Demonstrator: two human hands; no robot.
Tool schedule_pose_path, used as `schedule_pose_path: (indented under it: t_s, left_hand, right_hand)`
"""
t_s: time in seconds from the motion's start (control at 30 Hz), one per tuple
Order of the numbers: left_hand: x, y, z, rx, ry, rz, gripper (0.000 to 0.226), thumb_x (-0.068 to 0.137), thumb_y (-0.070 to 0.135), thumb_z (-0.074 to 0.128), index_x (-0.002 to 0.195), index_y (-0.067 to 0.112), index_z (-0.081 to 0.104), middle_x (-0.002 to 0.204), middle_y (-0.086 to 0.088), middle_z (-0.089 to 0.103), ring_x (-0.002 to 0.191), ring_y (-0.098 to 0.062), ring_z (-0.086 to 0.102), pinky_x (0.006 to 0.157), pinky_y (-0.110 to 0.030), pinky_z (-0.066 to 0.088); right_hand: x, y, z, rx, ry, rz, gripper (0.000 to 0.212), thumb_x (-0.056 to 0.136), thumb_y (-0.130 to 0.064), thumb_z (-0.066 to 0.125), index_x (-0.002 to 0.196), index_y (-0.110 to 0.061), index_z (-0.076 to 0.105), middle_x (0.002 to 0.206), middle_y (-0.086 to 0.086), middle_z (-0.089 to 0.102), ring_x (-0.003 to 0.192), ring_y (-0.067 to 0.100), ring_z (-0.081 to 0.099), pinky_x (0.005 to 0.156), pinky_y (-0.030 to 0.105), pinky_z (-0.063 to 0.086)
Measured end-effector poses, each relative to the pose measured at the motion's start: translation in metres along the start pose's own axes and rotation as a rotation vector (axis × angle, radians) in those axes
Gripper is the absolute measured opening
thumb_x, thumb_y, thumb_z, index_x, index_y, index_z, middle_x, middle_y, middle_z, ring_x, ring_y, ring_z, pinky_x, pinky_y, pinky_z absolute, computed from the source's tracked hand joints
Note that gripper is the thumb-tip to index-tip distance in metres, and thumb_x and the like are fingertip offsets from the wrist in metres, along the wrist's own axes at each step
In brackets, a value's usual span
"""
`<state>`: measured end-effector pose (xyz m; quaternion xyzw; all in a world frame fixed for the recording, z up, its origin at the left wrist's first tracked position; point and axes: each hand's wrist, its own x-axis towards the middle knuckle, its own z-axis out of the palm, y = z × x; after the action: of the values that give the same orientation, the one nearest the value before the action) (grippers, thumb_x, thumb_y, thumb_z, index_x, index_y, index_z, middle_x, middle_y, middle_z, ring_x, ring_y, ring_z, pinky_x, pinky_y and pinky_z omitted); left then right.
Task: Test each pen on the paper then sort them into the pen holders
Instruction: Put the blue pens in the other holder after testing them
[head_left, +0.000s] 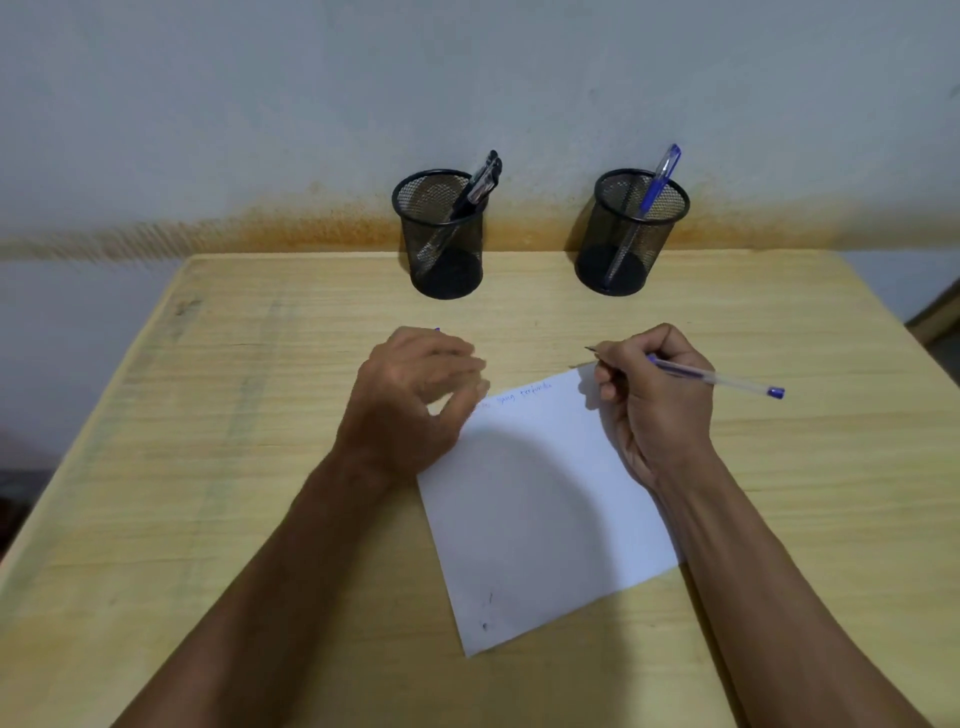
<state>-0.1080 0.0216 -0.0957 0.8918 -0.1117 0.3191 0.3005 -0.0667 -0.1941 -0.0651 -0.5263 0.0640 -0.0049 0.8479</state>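
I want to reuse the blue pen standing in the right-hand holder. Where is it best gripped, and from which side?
Probably by the capped top of the blue pen, from above: it leans against the right holder's far rim and sticks out, while mesh encloses the lower barrel.

Left hand (415, 400): palm down, fingers loosely curled, blurred, thumb apart from them.
Right hand (654, 400): closed in a writing grip, knuckles up.
Forearms: both bare, reaching forward, converging slightly.

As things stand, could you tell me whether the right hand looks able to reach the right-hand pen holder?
Probably yes: bare table lies between the right hand and the right-hand pen holder, whose mouth stands open beside one blue pen. The hand already grips a pen.
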Motion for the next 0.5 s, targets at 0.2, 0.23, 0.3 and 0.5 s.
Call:
schedule_pose_path:
  t_s: [0.2,0.23,0.3,0.5]
  left_hand:
    - [0.007,-0.004,-0.008,0.178,0.008,-0.519,0.03,0.088,0.033,0.068,0.112,0.015,0.071,0.121,-0.005,0.062,0.119,-0.025,0.05,0.098,-0.047,0.044]
    - [0.006,-0.006,-0.008,0.181,-0.006,-0.54,0.027,0.088,0.034,0.067,0.108,0.015,0.073,0.119,-0.005,0.063,0.117,-0.025,0.051,0.098,-0.047,0.044]
    - [0.006,-0.008,-0.008,0.197,-0.018,-0.529,0.022,0.088,0.033,0.066,0.099,0.017,0.076,0.111,-0.003,0.068,0.111,-0.025,0.056,0.094,-0.047,0.048]
    - [0.014,0.003,-0.01,0.231,-0.023,-0.508,0.015,0.09,0.022,0.064,0.083,0.014,0.076,0.089,0.0,0.072,0.093,-0.027,0.06,0.075,-0.035,0.045]
  right_hand:
    - [0.001,0.001,-0.002,-0.102,-0.042,-0.015,0.03,0.088,0.015,0.062,0.069,-0.006,0.052,0.059,0.013,0.058,0.047,0.017,0.051,0.047,0.026,0.044]
    - [0.001,0.001,-0.003,-0.099,-0.045,-0.008,0.03,0.088,0.015,0.062,0.069,-0.007,0.052,0.059,0.012,0.058,0.048,0.017,0.051,0.048,0.028,0.043]
    - [0.001,0.002,-0.003,-0.089,-0.058,0.005,0.032,0.088,0.014,0.063,0.068,-0.008,0.052,0.06,0.012,0.057,0.049,0.018,0.052,0.049,0.029,0.041]
    - [-0.003,0.001,-0.007,-0.199,-0.087,-0.02,0.02,0.086,0.005,0.073,0.082,-0.006,0.057,0.068,0.013,0.065,0.056,0.02,0.062,0.053,0.033,0.051]
